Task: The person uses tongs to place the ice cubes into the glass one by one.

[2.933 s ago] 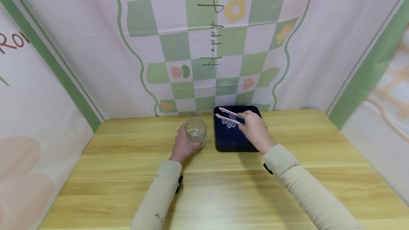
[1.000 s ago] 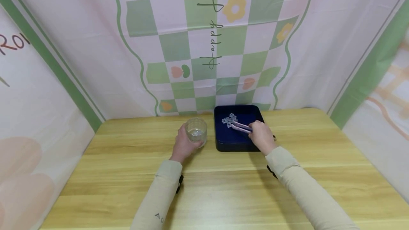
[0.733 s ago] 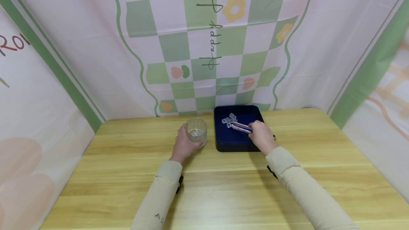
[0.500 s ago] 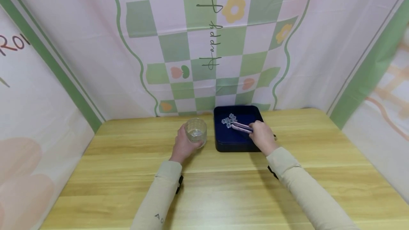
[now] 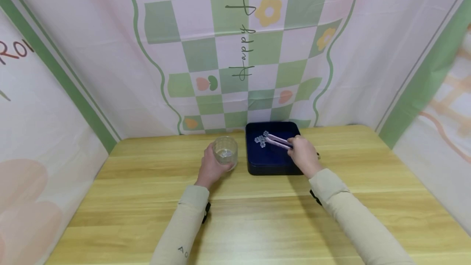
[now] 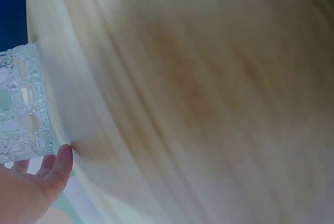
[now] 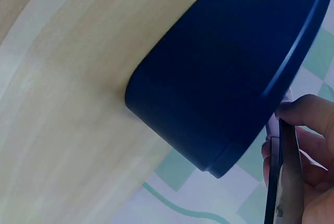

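Observation:
A clear, patterned glass (image 5: pixel 226 150) stands on the table, with its embossed wall (image 6: pixel 23 104) also showing in the left wrist view. My left hand (image 5: pixel 212 167) grips it from the near left side. To its right, a navy tray (image 5: pixel 274 169) holds several small clear pieces like ice cubes (image 5: pixel 261 139) toward its left part. My right hand (image 5: pixel 304 156) holds a pair of tongs (image 5: pixel 281 142) with pale pink arms, reaching over the tray. The tong tips are right at the clear pieces; whether one is pinched I cannot tell. The right wrist view shows the tongs' dark handle (image 7: pixel 284 182) in my fingers.
The light wooden table (image 5: pixel 243 224) extends in front of both arms. A green-and-white checked cloth (image 5: pixel 235 52) hangs directly behind the tray and glass. Printed cloths also hang at the left and right sides.
The tongs came down from spread over the tray to the clear pieces, their arms closer together. Over the last half second the tips shifted slightly toward the back. The left hand and glass stayed put.

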A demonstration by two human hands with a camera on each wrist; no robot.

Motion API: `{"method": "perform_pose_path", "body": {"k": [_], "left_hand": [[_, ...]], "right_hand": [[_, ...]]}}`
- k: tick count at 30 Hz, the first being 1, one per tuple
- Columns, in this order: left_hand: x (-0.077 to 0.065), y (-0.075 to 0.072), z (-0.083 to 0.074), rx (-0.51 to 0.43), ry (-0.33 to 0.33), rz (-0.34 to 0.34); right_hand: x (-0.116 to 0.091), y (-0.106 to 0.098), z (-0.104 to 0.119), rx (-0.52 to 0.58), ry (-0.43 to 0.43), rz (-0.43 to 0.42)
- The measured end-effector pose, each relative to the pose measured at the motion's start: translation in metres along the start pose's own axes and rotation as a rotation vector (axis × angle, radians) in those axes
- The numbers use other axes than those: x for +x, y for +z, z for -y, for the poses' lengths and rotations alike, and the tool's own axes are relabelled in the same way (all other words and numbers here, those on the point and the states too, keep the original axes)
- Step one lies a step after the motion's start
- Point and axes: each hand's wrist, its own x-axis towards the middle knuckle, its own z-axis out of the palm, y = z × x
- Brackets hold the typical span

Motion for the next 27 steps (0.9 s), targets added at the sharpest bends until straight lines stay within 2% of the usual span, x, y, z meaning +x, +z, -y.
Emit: {"method": "perform_pose_path", "body": {"k": [10, 15, 22, 27], "left_hand": [[0.001, 0.001, 0.001, -0.001, 0.008, -0.005], [0.001, 0.001, 0.001, 0.009, 0.009, -0.004], [0.001, 0.001, 0.001, 0.001, 0.006, -0.011], [0.001, 0.001, 0.0, 0.002, -0.004, -0.016]], "right_hand": [[0.001, -0.009, 0.007, 0.017, -0.025, -0.046], [0.003, -0.014, 0.018, 0.023, -0.046, -0.049], [0.003, -0.016, 0.036, 0.033, -0.131, -0.097], [0.001, -0.018, 0.05, 0.052, -0.15, -0.099]]}}
